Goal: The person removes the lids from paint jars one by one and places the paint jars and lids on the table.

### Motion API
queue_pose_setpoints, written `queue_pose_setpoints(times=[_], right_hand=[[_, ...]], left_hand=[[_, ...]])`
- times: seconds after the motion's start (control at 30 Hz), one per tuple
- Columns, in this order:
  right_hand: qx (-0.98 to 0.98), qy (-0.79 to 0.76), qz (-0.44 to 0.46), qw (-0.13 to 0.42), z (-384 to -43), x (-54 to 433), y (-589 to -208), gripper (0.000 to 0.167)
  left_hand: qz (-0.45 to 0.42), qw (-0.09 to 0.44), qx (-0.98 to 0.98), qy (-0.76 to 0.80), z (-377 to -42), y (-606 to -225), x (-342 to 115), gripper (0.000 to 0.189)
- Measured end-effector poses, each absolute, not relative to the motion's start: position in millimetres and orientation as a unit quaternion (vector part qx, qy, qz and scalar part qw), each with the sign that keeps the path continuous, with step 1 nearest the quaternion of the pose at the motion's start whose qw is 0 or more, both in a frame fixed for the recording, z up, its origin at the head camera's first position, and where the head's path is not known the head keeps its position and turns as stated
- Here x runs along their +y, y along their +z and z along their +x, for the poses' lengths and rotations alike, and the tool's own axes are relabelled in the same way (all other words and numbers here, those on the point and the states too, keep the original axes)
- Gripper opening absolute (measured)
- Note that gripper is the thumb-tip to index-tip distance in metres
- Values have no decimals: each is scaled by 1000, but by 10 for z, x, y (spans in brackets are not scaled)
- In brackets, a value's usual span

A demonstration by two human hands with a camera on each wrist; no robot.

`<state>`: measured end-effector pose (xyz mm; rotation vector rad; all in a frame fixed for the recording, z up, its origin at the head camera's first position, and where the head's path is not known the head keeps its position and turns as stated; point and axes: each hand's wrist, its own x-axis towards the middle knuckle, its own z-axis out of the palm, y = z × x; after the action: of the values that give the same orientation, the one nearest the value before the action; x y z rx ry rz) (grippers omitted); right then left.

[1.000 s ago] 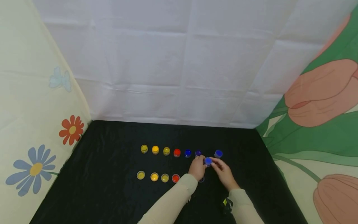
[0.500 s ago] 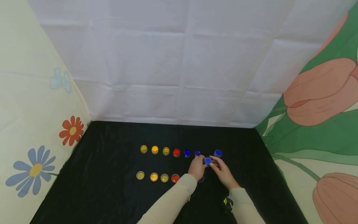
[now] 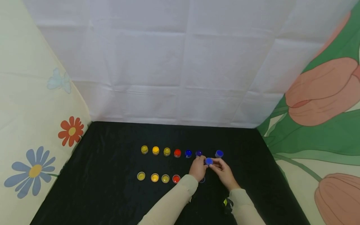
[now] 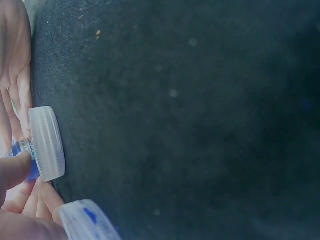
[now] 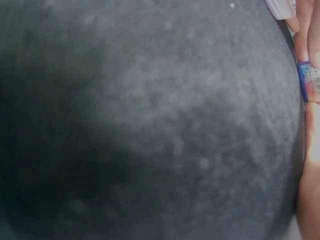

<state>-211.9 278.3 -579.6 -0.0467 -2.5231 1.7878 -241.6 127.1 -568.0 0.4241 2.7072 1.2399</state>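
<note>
Both hands meet at a small blue paint pot point(image 3: 209, 161) near the right end of two rows. My left hand point(image 3: 197, 168) holds it from the left, and my right hand point(image 3: 223, 174) pinches it from the right with thumb and fingers. In the left wrist view the pot has a ribbed, translucent lid point(image 4: 47, 144); blue paint shows through its side. Another translucent lid smeared with blue point(image 4: 89, 220) appears close to the left fingers there. The right wrist view catches the pot's printed label point(image 5: 310, 82) at its edge.
Several open paint pots form the back row, including a red pot point(image 3: 177, 153) and a dark purple pot point(image 3: 198, 153). A blue pot point(image 3: 219, 153) stands at its right end. Lids line the front row, among them a red lid point(image 3: 176, 178); the left arm covers part of it.
My right fingers have shifted slightly around the blue paint pot. The pot and my left hand stay in nearly the same place.
</note>
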Motion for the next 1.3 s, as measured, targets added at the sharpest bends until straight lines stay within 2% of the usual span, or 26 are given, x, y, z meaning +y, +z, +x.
queue_pose_setpoints(times=[0.27, 0.6, 0.8, 1.03, 1.3], right_hand=[[-849, 528, -12, 29, -2114, 2784, -5787, 37], [-819, 572, 0, 44, -2110, 2759, -5790, 27], [-831, 555, -4, 42, -2113, 2782, -5801, 30], [-846, 533, -9, 26, -2112, 2808, -5800, 37], [-859, 509, 9, 40, -2102, 2788, -5777, 38]], left_hand=[[135, 77, 896, 416, -2415, -5688, 1263, 23], [136, 79, 890, 427, -2408, -5661, 1244, 22], [125, 96, 888, 432, -2411, -5667, 1245, 24], [133, 85, 891, 425, -2388, -5624, 1238, 24], [131, 82, 894, 420, -2377, -5606, 1241, 25]])
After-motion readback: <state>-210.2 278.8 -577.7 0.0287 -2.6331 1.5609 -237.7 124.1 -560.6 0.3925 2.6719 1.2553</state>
